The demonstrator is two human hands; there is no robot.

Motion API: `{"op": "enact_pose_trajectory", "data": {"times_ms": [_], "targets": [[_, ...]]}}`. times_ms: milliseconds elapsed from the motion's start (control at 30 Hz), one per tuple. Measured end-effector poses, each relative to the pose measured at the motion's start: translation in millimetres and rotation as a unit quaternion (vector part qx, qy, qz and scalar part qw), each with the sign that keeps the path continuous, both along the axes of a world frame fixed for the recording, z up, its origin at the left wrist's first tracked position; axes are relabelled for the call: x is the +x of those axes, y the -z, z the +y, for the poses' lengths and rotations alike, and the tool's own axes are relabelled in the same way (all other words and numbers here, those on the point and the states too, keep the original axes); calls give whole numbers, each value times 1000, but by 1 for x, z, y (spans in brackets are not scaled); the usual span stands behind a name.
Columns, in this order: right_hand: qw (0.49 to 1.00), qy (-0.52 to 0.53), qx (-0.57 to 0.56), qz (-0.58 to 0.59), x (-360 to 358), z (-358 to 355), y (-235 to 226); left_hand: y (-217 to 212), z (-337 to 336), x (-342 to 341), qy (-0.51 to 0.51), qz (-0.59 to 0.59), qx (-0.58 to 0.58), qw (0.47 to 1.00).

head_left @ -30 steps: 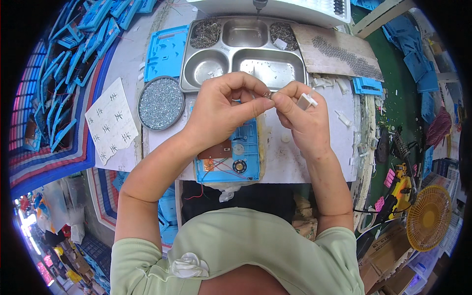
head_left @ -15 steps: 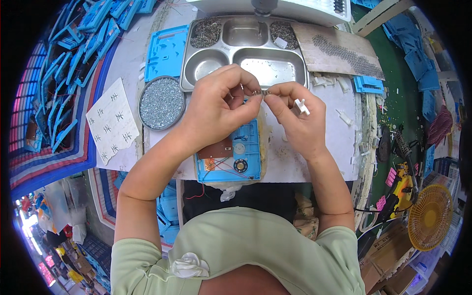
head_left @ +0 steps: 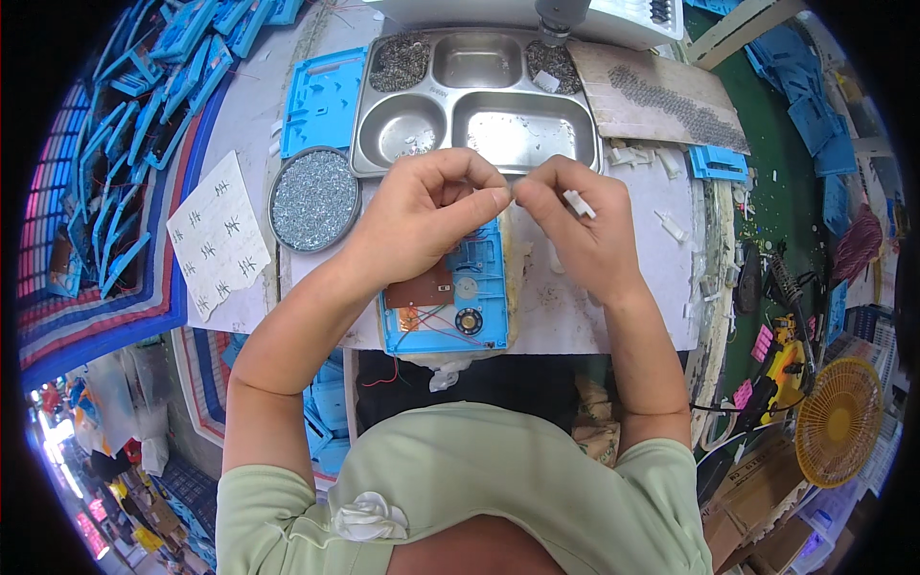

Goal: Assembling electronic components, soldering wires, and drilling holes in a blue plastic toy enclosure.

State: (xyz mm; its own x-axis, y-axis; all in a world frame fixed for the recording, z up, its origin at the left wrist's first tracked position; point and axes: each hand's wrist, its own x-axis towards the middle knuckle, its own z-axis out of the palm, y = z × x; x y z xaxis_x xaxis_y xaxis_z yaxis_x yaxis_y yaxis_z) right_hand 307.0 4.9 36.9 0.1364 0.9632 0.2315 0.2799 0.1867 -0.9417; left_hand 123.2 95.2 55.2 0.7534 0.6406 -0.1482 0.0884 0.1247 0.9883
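Observation:
My left hand [head_left: 431, 213] and my right hand [head_left: 586, 228] meet fingertip to fingertip just in front of the steel compartment tray [head_left: 450, 93]. Both are closed in a pinch; whatever sits between the fingertips is too small and covered to make out. Tucked among the fingers of my right hand is a small white plastic piece [head_left: 579, 203]. Below my left hand lies an open blue plastic housing [head_left: 491, 331] with a brown circuit board [head_left: 422, 289], thin wires and a round black-rimmed part [head_left: 469, 322]. The left hand hides part of the housing.
A round dish of small silvery parts [head_left: 314, 201] stands left, beside a marked paper sheet [head_left: 220, 235]. Dark metal bits fill two tray compartments. A board with grey pieces [head_left: 661, 96] lies right, near loose white plastic pieces [head_left: 671, 227]. A dark cylindrical tool [head_left: 563, 17] hangs above the tray.
Small metal bits seen at the fingertips are now covered by the fingers. My knuckles have dropped slightly toward me. The hanging tool has swung to the right.

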Motion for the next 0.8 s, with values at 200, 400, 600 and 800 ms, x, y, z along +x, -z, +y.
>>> {"op": "enact_pose_trajectory", "data": {"times_ms": [200, 400, 600, 800], "targets": [[999, -27, 11, 31, 4, -1, 1, -7, 6, -4, 37, 16, -90, 995], [995, -52, 9, 82, 8, -5, 0, -3, 6, -5, 41, 12, -128, 991], [992, -62, -82, 68, 9, -4, -4, -4, -4, 0, 15, 39, 52, 998], [998, -63, -10, 2, 8, -4, 3, -8, -1, -3, 24, 58, -9, 998]]}}
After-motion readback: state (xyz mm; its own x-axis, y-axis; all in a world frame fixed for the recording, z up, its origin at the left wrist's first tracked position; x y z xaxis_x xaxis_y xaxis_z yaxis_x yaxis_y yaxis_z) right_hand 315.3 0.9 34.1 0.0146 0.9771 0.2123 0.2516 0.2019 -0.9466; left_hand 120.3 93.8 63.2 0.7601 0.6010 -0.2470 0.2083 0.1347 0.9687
